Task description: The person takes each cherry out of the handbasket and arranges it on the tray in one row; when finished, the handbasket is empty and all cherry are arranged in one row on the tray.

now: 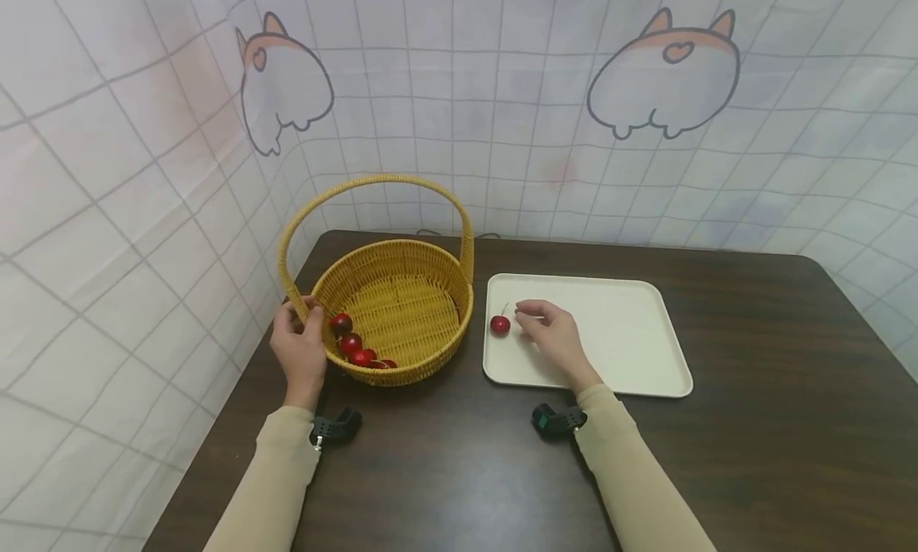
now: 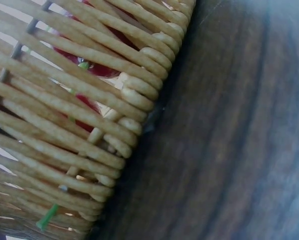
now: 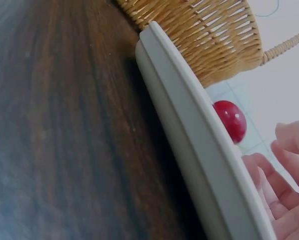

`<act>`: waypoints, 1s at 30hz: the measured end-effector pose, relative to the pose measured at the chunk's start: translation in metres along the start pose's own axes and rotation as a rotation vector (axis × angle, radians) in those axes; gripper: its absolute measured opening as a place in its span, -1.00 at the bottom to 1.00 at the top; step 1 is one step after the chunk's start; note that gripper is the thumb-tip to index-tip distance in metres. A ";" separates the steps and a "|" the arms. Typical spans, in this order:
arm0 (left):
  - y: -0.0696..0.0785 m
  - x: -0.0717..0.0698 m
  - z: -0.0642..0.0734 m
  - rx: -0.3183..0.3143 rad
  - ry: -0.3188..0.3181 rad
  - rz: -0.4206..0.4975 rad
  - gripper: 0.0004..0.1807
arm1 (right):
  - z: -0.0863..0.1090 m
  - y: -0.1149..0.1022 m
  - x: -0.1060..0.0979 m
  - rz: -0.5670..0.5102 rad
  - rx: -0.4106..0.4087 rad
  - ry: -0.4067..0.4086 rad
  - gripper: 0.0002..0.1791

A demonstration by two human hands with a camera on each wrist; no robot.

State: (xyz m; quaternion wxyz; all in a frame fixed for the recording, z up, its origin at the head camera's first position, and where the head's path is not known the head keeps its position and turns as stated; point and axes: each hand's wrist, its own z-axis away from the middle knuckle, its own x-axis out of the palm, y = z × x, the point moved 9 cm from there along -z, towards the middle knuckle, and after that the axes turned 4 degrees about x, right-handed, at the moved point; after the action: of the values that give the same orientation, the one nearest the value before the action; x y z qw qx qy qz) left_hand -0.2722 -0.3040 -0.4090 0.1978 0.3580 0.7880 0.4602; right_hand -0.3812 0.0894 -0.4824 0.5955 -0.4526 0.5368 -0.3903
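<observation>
A yellow woven basket point(image 1: 402, 375) with a tall arched handle stands at the left of the table. My left hand point(image 1: 300, 353) grips its left rim near the foot of the handle. Several red cherries point(image 1: 351, 344) lie inside along the near left wall; in the left wrist view, red patches of cherry point(image 2: 87, 112) show through the weave. One cherry with its stem up point(image 1: 500, 325) sits at the left of a white tray point(image 1: 617, 337). Just right of that cherry is my right hand point(image 1: 555, 337), its fingers loosely bent and apart from it, holding nothing.
The dark wooden table point(image 1: 459, 472) carries both basket and tray, the tray a short gap right of the basket. A white gridded cloth point(image 1: 502, 122) with animal drawings hangs behind and along the left side. Each wrist wears a black band point(image 1: 335, 426).
</observation>
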 end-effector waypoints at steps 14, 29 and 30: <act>0.007 -0.001 -0.004 0.111 0.023 -0.070 -0.85 | 0.023 -0.084 0.037 -0.110 -0.274 -0.082 -0.72; 0.006 0.001 -0.003 0.107 0.021 -0.042 -0.84 | 0.024 -0.132 0.133 0.230 -0.342 -0.318 -0.72; 0.006 0.000 -0.003 0.106 0.021 -0.039 -0.84 | 0.023 -0.132 0.142 0.280 -0.335 -0.352 -0.70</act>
State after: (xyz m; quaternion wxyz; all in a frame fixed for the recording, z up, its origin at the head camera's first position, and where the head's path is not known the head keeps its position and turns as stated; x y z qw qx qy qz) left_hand -0.2717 -0.3043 -0.4024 0.1792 0.3477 0.8200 0.4178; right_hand -0.3386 -0.0803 -0.3958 0.6446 -0.5268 0.5396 -0.1253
